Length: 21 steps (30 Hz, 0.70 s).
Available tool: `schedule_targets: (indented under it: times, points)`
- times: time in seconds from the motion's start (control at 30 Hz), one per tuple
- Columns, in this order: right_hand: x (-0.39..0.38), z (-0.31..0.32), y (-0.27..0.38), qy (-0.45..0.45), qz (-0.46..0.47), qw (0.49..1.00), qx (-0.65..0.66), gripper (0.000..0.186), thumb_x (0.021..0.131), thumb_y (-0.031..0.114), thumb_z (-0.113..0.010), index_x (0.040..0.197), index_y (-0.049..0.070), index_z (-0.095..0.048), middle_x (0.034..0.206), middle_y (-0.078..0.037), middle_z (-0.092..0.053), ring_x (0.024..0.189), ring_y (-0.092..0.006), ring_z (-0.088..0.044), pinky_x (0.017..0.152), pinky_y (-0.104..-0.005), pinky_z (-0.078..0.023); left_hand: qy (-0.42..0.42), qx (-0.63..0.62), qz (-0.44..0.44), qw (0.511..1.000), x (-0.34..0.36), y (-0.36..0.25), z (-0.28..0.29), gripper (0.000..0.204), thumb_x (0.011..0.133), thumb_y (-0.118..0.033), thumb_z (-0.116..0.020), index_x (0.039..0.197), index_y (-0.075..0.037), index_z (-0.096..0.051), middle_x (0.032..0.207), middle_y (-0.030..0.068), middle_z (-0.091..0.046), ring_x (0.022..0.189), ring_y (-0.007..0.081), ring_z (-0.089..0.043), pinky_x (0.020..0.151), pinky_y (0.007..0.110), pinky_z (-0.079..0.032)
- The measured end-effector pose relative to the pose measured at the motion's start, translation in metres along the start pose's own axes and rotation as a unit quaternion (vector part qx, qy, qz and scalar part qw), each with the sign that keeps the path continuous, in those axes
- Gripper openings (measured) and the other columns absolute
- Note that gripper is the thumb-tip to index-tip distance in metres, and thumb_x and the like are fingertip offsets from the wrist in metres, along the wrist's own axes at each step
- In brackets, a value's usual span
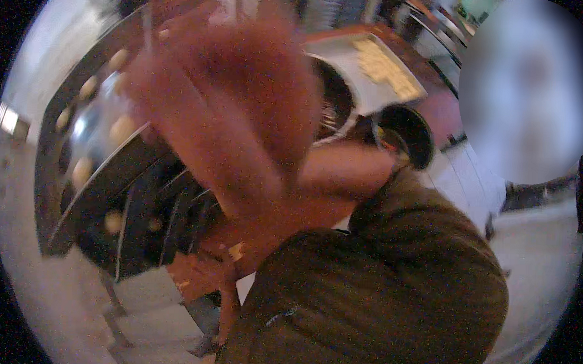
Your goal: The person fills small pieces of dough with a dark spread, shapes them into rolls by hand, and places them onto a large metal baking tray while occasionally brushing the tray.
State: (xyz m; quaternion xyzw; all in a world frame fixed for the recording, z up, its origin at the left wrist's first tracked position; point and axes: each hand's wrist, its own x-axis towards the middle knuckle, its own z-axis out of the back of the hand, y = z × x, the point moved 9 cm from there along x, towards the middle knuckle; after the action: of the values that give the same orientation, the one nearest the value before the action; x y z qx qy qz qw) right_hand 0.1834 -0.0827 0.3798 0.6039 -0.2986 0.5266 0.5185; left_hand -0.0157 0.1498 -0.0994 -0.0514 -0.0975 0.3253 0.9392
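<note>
At the far left, a dark tray (47,202) sits tilted in view, pale round balls (82,173) spread over it, well apart from one another. Bright glare in the middle of that lot, source unclear. Just below and right: dark slats (145,225) with thin pale edges, a couple more balls showing among them; can't tell if it's a rack or stacked trays. Reddish table (183,278) corner pokes out under those, worn in patches, pale floor (164,335) beyond. Centre: big blurred hand (227,83), raised close to the camera, covering the right-hand part of the dark tray. Fingers smeared out, so can't tell whether it's spread, narrow or holding something; can't tell left from right either. Contact with the balls: can't tell, it overlaps them in view only. Right of it, a round pan (338,94), dark inside, light rim, partly hidden by the same hand. Below the pan, a bare forearm (346,172) runs left out of a brown sleeve (403,215); its hand end is lost in the blur, grip unreadable. Above right, a pale shallow tray (364,100) carries yellowish pieces (386,70) along one side. Near the wrong end of that forearm, by the sleeve opening, a black bowl (419,136), small reddish bits at its edge.
</note>
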Motion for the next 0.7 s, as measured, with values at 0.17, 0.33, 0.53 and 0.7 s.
schedule_targets:
  times: [0.17, 0.33, 0.53, 0.7]
  points:
    - [-0.284, 0.072, -0.039, 0.134, -0.377, 0.912, -0.093, 0.035, 0.079, 0.039, -0.073, 0.094, 0.006, -0.075, 0.087, -0.018, -0.074, 0.078, -0.0350, -0.073, 0.075, -0.0459, -0.059, -0.034, 0.093, -0.046, 0.994, 0.004, -0.008, 0.001, 0.086, 0.097, -0.064, -0.048, 0.152, 0.001, -0.037, 0.152, 0.0304, -0.042, 0.138, 0.0454, -0.045, 0.114, 0.061, -0.030]
    - [-0.328, 0.319, -0.029, 0.040, -0.485, 0.720, -0.495, 0.027, 0.078, 0.031, -0.073, 0.084, 0.005, -0.073, 0.081, -0.017, -0.073, 0.076, -0.0326, -0.073, 0.073, -0.0457, -0.059, -0.071, 0.311, -0.211, 0.924, -0.004, -0.029, -0.002, 0.085, 0.101, -0.061, -0.044, 0.157, 0.000, -0.025, 0.154, 0.0300, -0.040, 0.138, 0.0453, -0.045, 0.113, 0.062, -0.031]
    - [-0.519, 0.456, -0.167, 0.440, -0.570, 0.519, -0.460, 0.038, 0.073, 0.037, -0.080, 0.099, 0.009, -0.074, 0.097, -0.016, -0.074, 0.090, -0.0357, -0.073, 0.079, -0.0502, -0.058, -0.041, 0.337, -0.232, 0.911, 0.001, -0.043, -0.009, 0.081, 0.105, -0.055, -0.041, 0.161, -0.002, -0.014, 0.160, 0.0299, -0.030, 0.140, 0.0439, -0.043, 0.113, 0.061, -0.030]
    - [-0.536, 0.430, -0.189, 0.514, -0.570, 0.539, -0.347, 0.041, 0.076, 0.039, -0.081, 0.103, 0.010, -0.073, 0.097, -0.016, -0.074, 0.095, -0.0386, -0.071, 0.080, -0.0491, -0.057, 0.175, -0.132, -0.063, 0.974, -0.007, 0.041, -0.023, 0.081, 0.107, -0.052, -0.040, 0.161, 0.001, -0.011, 0.162, 0.0297, -0.025, 0.145, 0.0433, -0.035, 0.119, 0.054, -0.027]
